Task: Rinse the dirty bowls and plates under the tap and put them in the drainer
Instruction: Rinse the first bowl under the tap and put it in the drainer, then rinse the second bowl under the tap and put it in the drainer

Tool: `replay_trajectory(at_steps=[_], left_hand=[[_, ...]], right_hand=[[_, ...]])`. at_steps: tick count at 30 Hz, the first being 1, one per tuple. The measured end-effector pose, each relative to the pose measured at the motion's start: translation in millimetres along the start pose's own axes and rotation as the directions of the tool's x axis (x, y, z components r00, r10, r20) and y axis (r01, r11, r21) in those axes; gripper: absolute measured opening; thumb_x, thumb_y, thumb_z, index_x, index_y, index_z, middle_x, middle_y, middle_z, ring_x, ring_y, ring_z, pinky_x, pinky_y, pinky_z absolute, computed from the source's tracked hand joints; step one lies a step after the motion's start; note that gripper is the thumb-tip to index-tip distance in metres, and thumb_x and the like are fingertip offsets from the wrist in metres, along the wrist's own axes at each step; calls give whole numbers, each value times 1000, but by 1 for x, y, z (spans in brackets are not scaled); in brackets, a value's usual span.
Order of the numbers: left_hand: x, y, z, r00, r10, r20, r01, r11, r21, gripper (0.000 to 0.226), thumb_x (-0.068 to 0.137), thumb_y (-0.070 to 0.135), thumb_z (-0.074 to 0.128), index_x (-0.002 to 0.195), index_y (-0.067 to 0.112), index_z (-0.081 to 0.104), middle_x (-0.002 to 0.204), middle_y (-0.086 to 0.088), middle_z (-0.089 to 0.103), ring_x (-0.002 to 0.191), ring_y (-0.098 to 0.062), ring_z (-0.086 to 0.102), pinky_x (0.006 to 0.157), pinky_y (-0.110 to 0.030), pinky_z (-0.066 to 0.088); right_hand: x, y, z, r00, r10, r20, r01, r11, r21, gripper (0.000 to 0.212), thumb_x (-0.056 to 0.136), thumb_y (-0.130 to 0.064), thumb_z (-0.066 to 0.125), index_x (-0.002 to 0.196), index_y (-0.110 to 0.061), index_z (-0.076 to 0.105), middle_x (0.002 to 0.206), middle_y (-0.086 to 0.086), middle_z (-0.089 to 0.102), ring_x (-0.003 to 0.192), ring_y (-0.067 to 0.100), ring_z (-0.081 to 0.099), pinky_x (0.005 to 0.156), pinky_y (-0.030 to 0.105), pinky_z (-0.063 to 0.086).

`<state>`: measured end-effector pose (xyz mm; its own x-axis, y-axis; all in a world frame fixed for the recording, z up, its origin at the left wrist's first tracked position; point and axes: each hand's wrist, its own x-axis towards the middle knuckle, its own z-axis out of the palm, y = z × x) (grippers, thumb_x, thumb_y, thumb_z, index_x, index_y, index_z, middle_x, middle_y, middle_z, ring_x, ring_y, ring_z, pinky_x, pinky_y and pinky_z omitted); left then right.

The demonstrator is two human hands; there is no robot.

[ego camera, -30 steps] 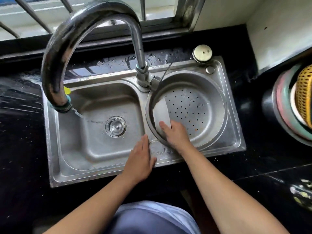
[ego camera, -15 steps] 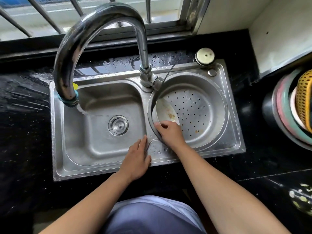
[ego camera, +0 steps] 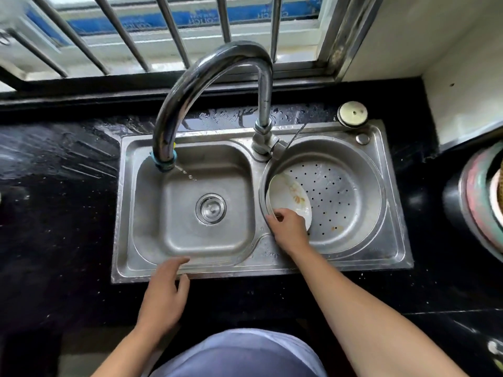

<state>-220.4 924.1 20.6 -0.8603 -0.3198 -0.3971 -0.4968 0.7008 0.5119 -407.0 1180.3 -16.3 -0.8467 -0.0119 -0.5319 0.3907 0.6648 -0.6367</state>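
Note:
A white plate (ego camera: 288,195) with a floral print and brown smears leans tilted against the left wall of the round perforated drainer (ego camera: 345,197). My right hand (ego camera: 288,229) grips the plate's near rim. My left hand (ego camera: 163,297) hovers over the front edge of the steel sink (ego camera: 128,240), fingers apart, holding nothing. The curved tap (ego camera: 206,77) arches over the left basin (ego camera: 196,208), and a thin trickle of water falls from its spout.
The black countertop (ego camera: 54,213) around the sink is wet at the left. A stack of coloured plates and a yellow basket (ego camera: 484,202) stands at the right edge. A round metal cap (ego camera: 352,113) sits at the sink's back right corner. Window bars run behind.
The plate has tipped to show more of its face in the drainer. My left hand has drawn back from the sink's divider to the front edge. The camera view shifted left.

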Motion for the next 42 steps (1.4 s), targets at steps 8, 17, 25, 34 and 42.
replay_trajectory(at_steps=[8,17,25,34,42], left_hand=[[-82,-127,-51,829,-523,-197,480,847,-230,26,94,2,64,92,27,72,93,2,76,81,-18,66,77,-35,50],[-238,-332,-46,584,-709,395,811,479,-338,32,102,-1,55,73,7,65,60,-6,61,45,-12,47,44,-27,28],[-368,-484,-97,392,-801,453,846,121,-519,34,106,5,49,73,13,55,66,-7,55,52,-17,43,44,-19,27],[-333,-565,-167,487,-721,492,775,97,-625,14,104,16,54,95,16,66,94,-4,70,76,-18,62,65,-25,43],[-213,-626,-241,609,-685,400,720,265,-641,17,106,20,54,99,19,70,99,1,75,83,-12,66,67,-26,48]], right_hand=[[-32,-32,28,977,-16,-213,-24,983,-184,44,85,-15,60,128,-4,57,132,18,57,123,37,50,103,44,42],[-208,-94,222,920,-290,262,367,873,-320,12,86,-14,62,92,-22,70,91,2,68,89,23,64,77,29,42],[-347,-126,420,677,24,736,531,677,-510,10,92,-26,61,94,-28,70,89,-10,71,87,11,66,77,23,46],[-334,-163,501,791,129,598,439,560,-703,24,98,-29,59,111,-16,74,110,7,74,108,24,68,82,25,47],[-284,-204,579,765,326,555,329,543,-773,35,105,-25,50,121,0,67,128,18,68,119,33,62,91,31,47]])
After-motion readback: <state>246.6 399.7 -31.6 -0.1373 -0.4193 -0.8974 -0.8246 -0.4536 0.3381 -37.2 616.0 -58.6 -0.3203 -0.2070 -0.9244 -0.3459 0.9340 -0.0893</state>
